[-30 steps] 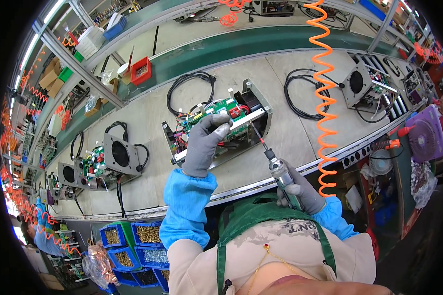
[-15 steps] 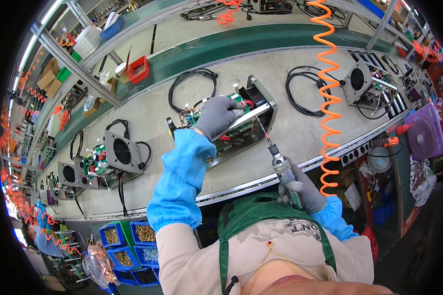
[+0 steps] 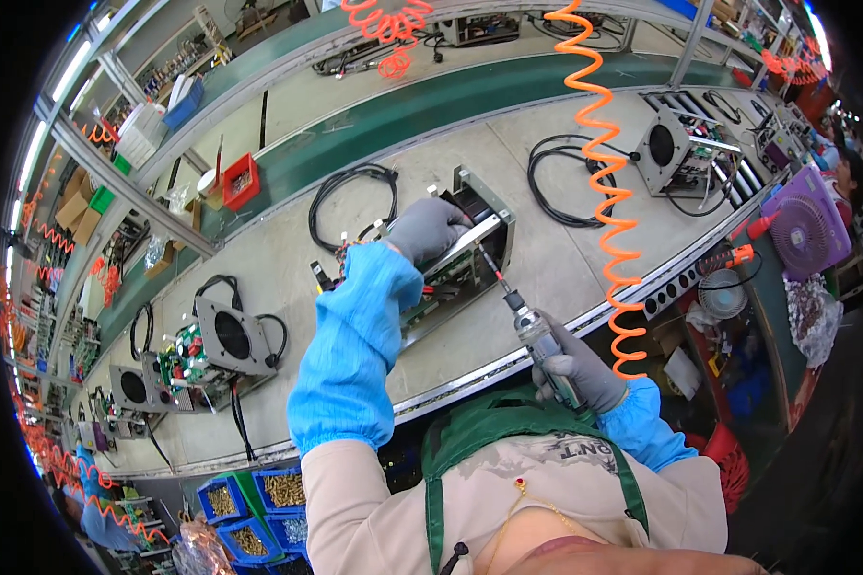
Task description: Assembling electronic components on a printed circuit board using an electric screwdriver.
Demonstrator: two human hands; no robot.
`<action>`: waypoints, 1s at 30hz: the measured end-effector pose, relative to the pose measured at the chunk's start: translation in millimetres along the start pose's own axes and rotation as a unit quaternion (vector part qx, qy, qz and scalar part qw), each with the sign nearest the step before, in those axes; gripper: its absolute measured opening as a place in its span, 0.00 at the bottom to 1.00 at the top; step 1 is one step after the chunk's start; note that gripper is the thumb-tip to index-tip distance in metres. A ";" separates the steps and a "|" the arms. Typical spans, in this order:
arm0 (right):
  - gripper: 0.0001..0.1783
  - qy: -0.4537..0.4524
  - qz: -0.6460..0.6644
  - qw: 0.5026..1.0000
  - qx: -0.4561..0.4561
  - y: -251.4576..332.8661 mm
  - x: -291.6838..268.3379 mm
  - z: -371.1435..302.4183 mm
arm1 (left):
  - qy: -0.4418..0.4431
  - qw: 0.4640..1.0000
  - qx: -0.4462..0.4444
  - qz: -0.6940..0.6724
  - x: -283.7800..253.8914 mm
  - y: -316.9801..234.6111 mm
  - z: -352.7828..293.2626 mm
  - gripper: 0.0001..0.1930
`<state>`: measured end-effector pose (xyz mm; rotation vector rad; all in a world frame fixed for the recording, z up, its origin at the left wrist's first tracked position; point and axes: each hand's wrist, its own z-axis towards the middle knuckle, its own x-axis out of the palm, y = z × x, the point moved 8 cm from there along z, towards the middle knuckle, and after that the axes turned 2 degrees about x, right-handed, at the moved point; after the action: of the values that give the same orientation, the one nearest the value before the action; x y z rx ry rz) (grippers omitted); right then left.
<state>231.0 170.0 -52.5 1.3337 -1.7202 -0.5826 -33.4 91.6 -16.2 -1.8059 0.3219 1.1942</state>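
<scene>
Gloved fingers of my left hand curl over a metal strip on an open electronics chassis directly beneath them; whether they pinch anything, I cannot tell. My right hand wraps its fingers around a power screwdriver, bit angled toward the strip's end. Beyond my left fingers lies a coiled black cable; farther to their left stands a fan-fitted unit.

Your hands wear grey gloves, with crinkled blue sleeve covers. You wear a beige printed top, green apron and gold necklace.
</scene>
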 end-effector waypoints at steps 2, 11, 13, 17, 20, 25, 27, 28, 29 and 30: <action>0.54 -0.004 0.004 1.000 -0.007 -2.4 -4.7 2.8 | 0.004 1.000 0.008 -0.004 0.6 0.1 1.4 0.13; 0.53 0.005 -0.005 1.000 0.026 3.0 -2.9 0.7 | 0.024 0.999 0.001 -0.040 -2.8 -2.2 -5.7 0.15; 0.52 -0.008 -0.004 1.000 0.011 3.9 -3.3 1.1 | 0.028 0.999 -0.004 -0.044 -5.3 -6.6 -10.1 0.16; 0.53 -0.017 -0.005 1.000 -0.003 0.7 -8.1 1.5 | 0.021 0.999 0.016 -0.025 -8.4 -29.1 -19.1 0.18; 0.49 0.011 0.035 0.999 -0.002 -0.1 -2.3 -3.2 | -0.025 0.997 0.016 0.066 -4.7 -43.2 -27.7 0.18; 0.52 0.040 0.098 0.993 -0.047 4.8 1.4 -9.5 | -0.081 0.990 0.008 0.117 -0.4 -35.4 -27.6 0.15; 0.51 0.017 0.036 0.998 -0.043 11.6 7.3 -12.8 | -0.099 0.986 0.026 0.131 4.5 -34.1 -27.6 0.14; 0.50 -0.007 -0.023 0.999 -0.037 13.2 7.6 -14.0 | -0.114 0.982 0.043 0.144 5.0 -36.0 -28.8 0.14; 0.50 -0.007 -0.024 0.999 -0.037 12.6 5.4 -13.2 | -0.115 0.982 0.044 0.144 6.0 -35.1 -29.9 0.14; 0.50 -0.005 -0.002 1.000 -0.026 10.1 0.6 -11.4 | -0.120 0.982 0.050 0.137 5.1 -36.2 -30.5 0.13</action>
<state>235.1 174.2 -38.4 1.2994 -1.6999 -0.6339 10.2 88.2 2.6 -1.5453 0.4919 1.5441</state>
